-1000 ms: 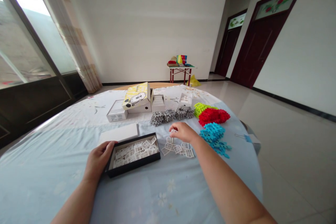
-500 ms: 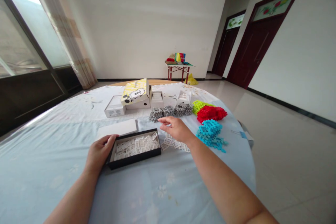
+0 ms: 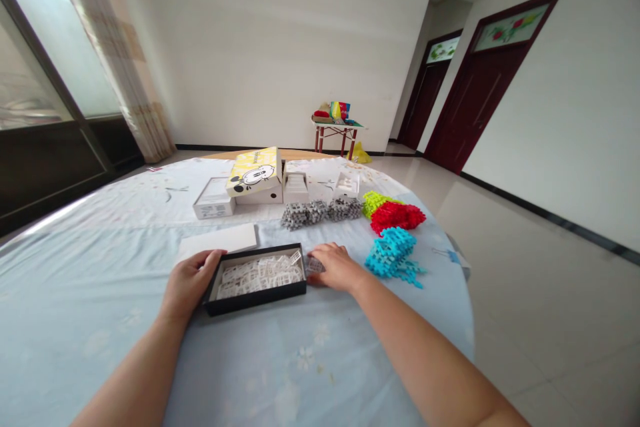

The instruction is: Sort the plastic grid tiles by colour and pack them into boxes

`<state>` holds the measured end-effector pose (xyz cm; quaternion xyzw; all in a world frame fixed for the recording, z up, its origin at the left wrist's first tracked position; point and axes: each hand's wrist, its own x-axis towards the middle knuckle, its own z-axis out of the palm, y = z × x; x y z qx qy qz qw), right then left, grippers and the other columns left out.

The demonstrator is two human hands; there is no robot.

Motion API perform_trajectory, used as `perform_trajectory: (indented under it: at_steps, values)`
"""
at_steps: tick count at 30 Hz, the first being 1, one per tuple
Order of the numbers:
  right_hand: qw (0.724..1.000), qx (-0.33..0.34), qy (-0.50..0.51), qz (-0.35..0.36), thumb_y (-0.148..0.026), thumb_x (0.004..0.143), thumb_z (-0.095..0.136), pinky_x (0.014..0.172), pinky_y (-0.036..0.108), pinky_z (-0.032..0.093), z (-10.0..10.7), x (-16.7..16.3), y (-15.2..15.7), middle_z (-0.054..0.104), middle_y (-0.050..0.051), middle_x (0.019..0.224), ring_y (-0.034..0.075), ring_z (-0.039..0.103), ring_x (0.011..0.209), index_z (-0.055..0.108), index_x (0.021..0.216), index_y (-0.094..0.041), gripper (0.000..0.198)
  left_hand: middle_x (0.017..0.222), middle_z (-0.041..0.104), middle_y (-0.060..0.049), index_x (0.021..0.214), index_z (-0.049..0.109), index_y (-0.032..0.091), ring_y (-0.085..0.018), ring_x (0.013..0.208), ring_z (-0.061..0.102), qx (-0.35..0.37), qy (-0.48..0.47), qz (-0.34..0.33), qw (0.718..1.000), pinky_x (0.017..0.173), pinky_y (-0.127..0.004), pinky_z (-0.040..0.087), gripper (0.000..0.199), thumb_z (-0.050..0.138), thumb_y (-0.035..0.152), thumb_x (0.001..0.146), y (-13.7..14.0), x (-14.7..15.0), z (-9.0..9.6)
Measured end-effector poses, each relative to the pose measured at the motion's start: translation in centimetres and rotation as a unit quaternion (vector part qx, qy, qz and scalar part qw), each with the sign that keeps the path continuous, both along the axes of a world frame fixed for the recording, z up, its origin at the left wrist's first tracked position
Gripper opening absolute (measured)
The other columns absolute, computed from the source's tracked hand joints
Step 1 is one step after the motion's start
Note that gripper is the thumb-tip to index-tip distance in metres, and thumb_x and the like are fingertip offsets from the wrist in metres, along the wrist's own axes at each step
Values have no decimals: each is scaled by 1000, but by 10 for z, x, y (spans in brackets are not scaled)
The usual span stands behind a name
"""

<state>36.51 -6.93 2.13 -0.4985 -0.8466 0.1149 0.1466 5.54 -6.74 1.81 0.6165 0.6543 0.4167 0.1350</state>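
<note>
A black-sided open box (image 3: 260, 299) lies on the table in front of me, with many flat white lattice pieces (image 3: 260, 275) inside. My left hand (image 3: 193, 280) is closed on the box's left end, thumb at the rim. Just off the right end, my right hand (image 3: 335, 267) is down at the table, fingers curled over loose white lattice pieces (image 3: 314, 265). Most of those pieces are hidden under the hand. Right of that hand sits a heap of blue interlocking plastic pieces (image 3: 393, 253).
Beyond are grey pieces (image 3: 320, 211), red pieces (image 3: 397, 217) and yellow-green pieces (image 3: 375, 203). A flat white lid (image 3: 220, 240) lies behind the black box. Farther back stand a yellow-and-white cartoon box (image 3: 256, 177) and small white boxes (image 3: 215, 203). The round table's edge (image 3: 470, 307) curves at right.
My right hand has lowered from above the table onto the loose white pieces, its fingers curling over them. My left hand keeps its place on the box. The view has shifted slightly.
</note>
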Motion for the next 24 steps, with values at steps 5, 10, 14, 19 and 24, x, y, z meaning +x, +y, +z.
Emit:
perform_trajectory:
  at_steps: [5,10,14,19,24]
  values:
    - [999,1,33,36,-33,67,68,86,31,37,1,3,2,60,9,103,22,50,100,60,107,-18,44,82,72,-2,82,71,19,-21,81,64,-14,-5,-2,1000,72,-24,48,41,47,50,72,0,-1,-1]
    - [996,-1,61,60,-24,69,62,83,28,39,-5,4,4,58,9,97,20,51,93,58,108,-15,39,83,72,-1,81,71,20,-22,83,64,-11,-1,-4,1000,72,-24,47,41,47,51,72,2,-3,-3]
    - [996,8,58,69,-19,69,59,84,30,38,-6,2,3,57,8,95,21,49,95,60,104,-16,35,84,72,-1,82,71,21,-22,85,63,-15,5,-3,1000,72,-23,46,41,47,52,71,3,-3,-3]
    - [995,11,63,71,-31,68,64,83,31,39,-5,-1,3,56,8,93,21,49,93,61,101,-16,36,84,72,-1,81,71,21,-22,86,63,-20,8,0,1000,72,-23,46,41,47,53,71,2,-3,-1]
    - [996,15,66,60,-27,68,62,78,28,40,-6,-3,6,57,8,89,20,51,88,61,101,-15,35,84,72,-1,81,71,21,-22,86,64,-17,10,-1,1000,72,-23,47,41,48,53,70,2,-4,-1]
